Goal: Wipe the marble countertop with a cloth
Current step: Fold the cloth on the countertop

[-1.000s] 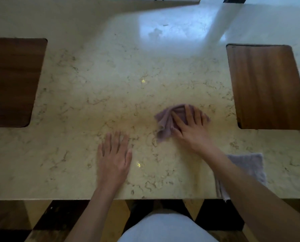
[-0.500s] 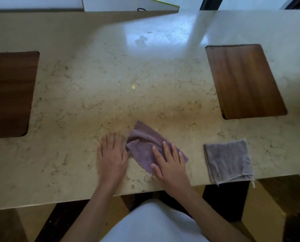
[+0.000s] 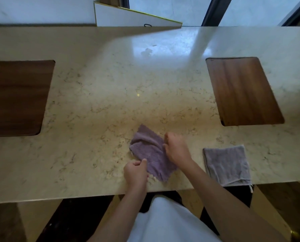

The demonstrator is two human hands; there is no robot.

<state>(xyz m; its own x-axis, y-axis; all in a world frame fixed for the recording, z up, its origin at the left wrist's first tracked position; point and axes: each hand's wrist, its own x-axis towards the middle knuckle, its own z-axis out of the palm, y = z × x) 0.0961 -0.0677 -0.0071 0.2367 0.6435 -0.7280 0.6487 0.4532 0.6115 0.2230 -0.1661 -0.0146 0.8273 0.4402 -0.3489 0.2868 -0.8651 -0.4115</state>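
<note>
A purple cloth (image 3: 150,151) lies spread and rumpled on the beige marble countertop (image 3: 97,102), close to the near edge. My left hand (image 3: 136,172) is curled at the cloth's near left edge, pinching it with thumb and fingers. My right hand (image 3: 176,148) is curled at the cloth's right edge and grips it there. Both hands rest on the counter.
A second, grey cloth (image 3: 227,165) lies flat to the right, near the counter's front edge. Two dark wooden boards are set on the counter, one at the left (image 3: 18,96) and one at the right (image 3: 241,89). A white panel (image 3: 128,16) stands behind the far edge.
My right hand dragged the purple cloth from the middle right toward the near edge. Both hands were flat before; now each is curled and gripping an edge of the cloth.
</note>
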